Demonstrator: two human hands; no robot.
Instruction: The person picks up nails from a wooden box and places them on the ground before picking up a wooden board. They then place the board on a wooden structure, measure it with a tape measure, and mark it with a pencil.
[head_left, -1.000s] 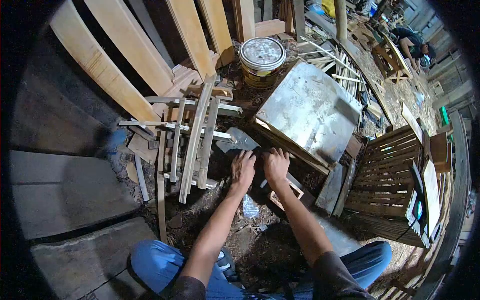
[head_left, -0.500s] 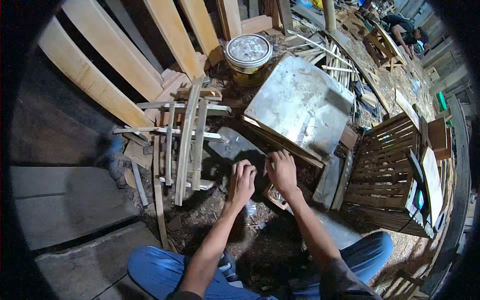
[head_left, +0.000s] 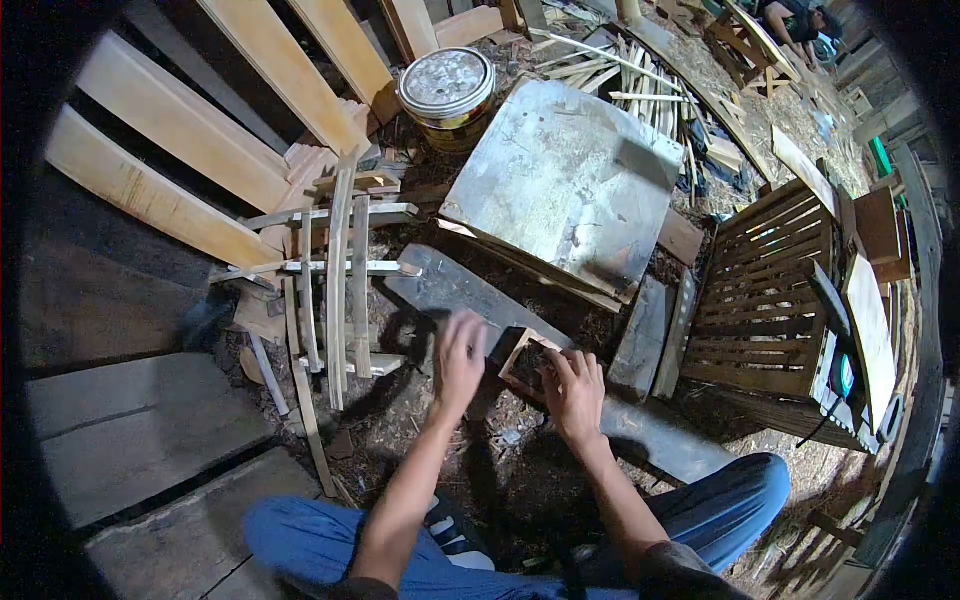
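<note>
A small open wooden box [head_left: 515, 358] with dark contents, too small to make out, rests by the long grey plank [head_left: 455, 292] on the ground. My right hand [head_left: 575, 398] reaches over its right side, fingers bent together and their tips dipping inside; whatever they hold is hidden. To the left of the box, apart from it, my left hand [head_left: 460, 362] hovers, its fingers smeared by motion. Just beyond both hands stands a low wooden block or table with a worn grey top [head_left: 565, 185].
A lidded can [head_left: 446, 88] stands behind. Thin wooden strips [head_left: 345, 270] form a loose rack at left, near leaning boards [head_left: 160, 190]. A slatted crate [head_left: 760, 300] sits at right. Farther back, a person [head_left: 795, 25] bends low by a wooden frame.
My hands have parted and dropped lower; the left has moved away from the right. The small box, mostly hidden before, now shows, with my right fingers in it. The view has shifted slightly.
</note>
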